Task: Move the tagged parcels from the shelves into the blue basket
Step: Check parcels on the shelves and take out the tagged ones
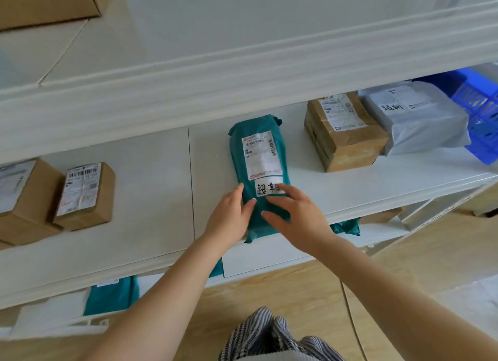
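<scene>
blue basket (482, 113) mostly behind grey parcel (415, 118), cut by right edge

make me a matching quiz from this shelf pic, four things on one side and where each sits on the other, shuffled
Things:
1. teal parcel
2. grey parcel
3. blue basket
4. small box

Places:
A. far right of the shelf
B. left part of the shelf
C. under both hands, mid shelf
D. between a brown box and the basket

Pairs: 1-C, 2-D, 3-A, 4-B

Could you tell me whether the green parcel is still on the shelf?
Yes: the green parcel lies flat on the shelf, both hands touching its near end.
</scene>
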